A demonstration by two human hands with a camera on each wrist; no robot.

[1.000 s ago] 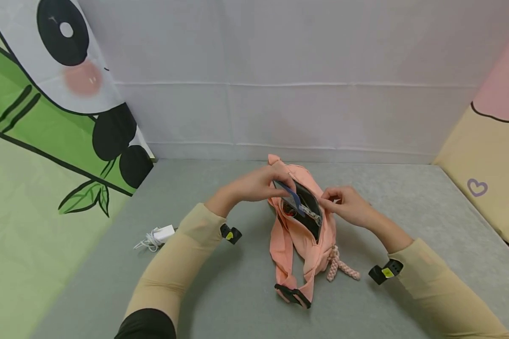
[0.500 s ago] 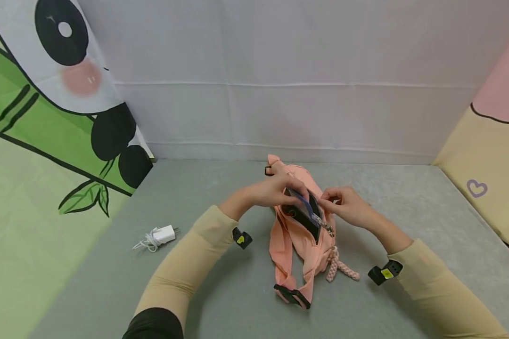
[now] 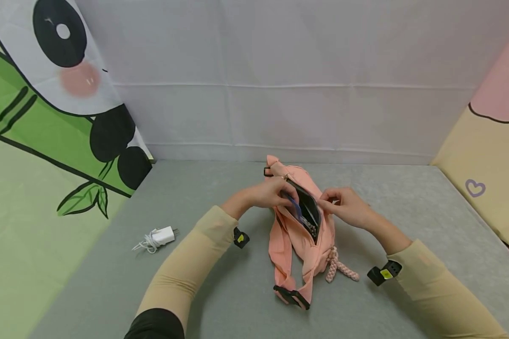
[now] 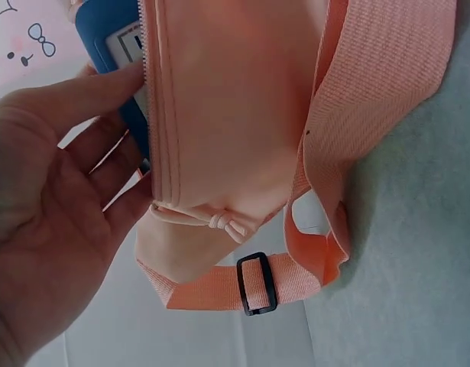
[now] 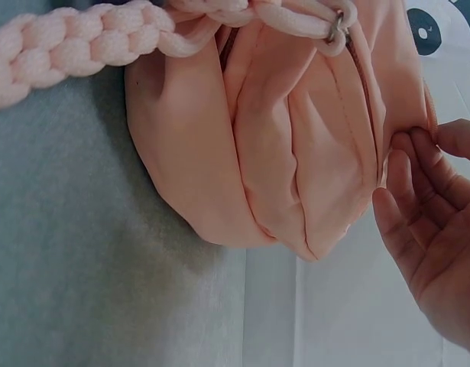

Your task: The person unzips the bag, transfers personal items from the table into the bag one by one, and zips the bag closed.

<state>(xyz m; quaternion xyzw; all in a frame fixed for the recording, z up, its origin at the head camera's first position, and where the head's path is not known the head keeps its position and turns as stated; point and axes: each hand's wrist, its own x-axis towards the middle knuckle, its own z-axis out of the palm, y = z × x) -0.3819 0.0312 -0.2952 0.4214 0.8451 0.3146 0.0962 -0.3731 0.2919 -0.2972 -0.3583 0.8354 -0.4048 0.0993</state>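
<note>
A peach waist bag (image 3: 299, 238) lies unzipped on the grey table, its dark inside showing in the head view. My left hand (image 3: 266, 194) pinches a blue card holder (image 3: 296, 208) at the bag's opening, fingers partly hidden behind it. In the left wrist view, the thumb of the left hand (image 4: 55, 183) lies on the card holder (image 4: 105, 34), whose lower part is behind the zip edge. My right hand (image 3: 347, 207) pinches the bag's right rim between thumb and fingers; the right wrist view shows this right hand (image 5: 437, 222) gripping the fabric edge.
A white plug charger (image 3: 165, 235) with a bundled white cable (image 3: 150, 242) lies left of the bag. The bag's strap with a black buckle (image 3: 291, 297) trails toward the front. A braided cord (image 3: 338, 269) hangs at its right. A pale backdrop (image 3: 246, 113) rises behind.
The left hand moved right over the opening, then slightly back left. The card holder's metallic clip end, earlier near the right rim, now sits lower inside. The right hand keeps its hold.
</note>
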